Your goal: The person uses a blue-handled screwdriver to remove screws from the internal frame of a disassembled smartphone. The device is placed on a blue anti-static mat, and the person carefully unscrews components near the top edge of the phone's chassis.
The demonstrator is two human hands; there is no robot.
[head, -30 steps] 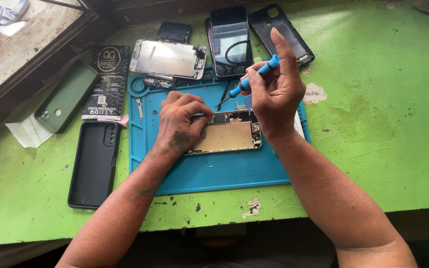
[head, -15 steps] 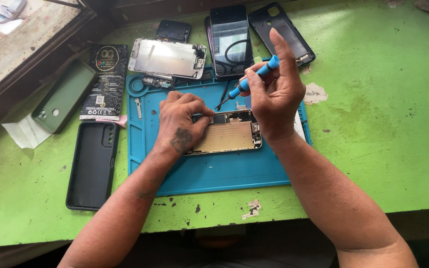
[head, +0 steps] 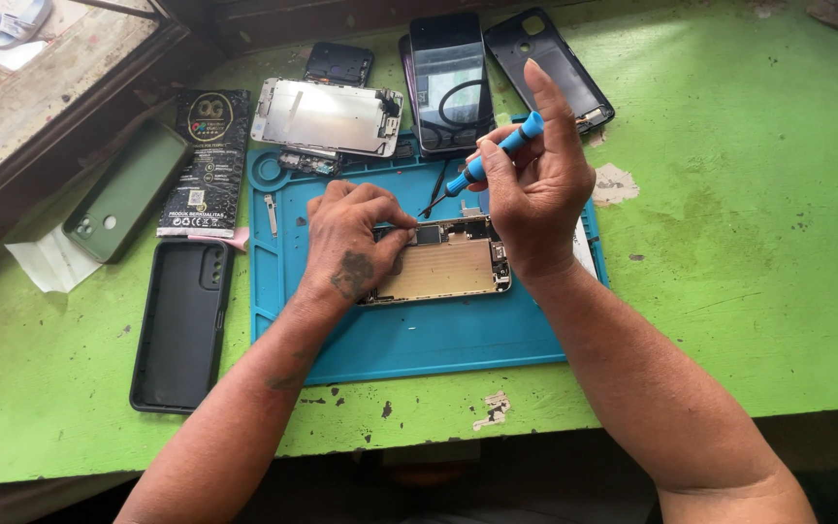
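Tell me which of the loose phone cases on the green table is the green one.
The green case lies at the far left, beside the black packet. The case below it and the one at the top are black. The left hand is nearest it.

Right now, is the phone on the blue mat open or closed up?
Open. The phone lies on the blue mat with its insides bare; a separate screen panel lies beyond. The left hand steadies it.
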